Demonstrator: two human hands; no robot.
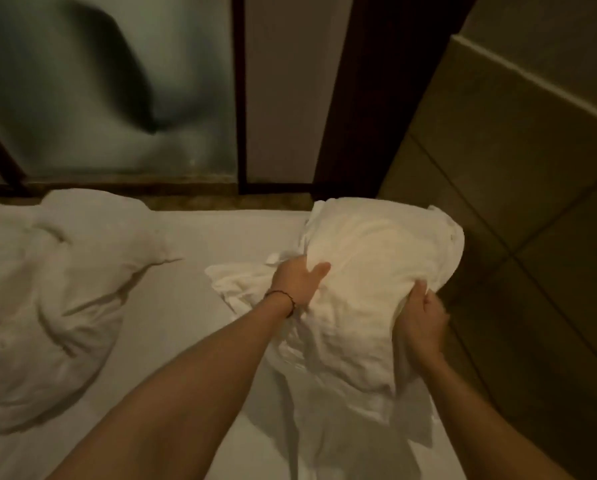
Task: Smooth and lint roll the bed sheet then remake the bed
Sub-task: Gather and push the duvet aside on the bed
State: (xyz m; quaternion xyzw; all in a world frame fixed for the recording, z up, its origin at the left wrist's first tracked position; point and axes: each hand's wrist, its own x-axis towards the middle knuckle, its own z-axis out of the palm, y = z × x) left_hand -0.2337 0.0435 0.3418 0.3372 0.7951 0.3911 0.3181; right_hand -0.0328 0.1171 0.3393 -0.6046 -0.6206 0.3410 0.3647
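Both forearms reach out over the bed sheet [200, 306], which lies flat and bare: smoothing looks done, remaking is under way. Between the hands a pillow [376, 271] is lifted near the headboard end; another pillow [54, 289] lies well left. Left hand [299, 278] and right hand [420, 327] each grip bunched pillowcase fabric.

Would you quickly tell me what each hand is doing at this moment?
Left hand: closed, gripping the left side of the pillow.
Right hand: closed, gripping the same pillow's right edge.
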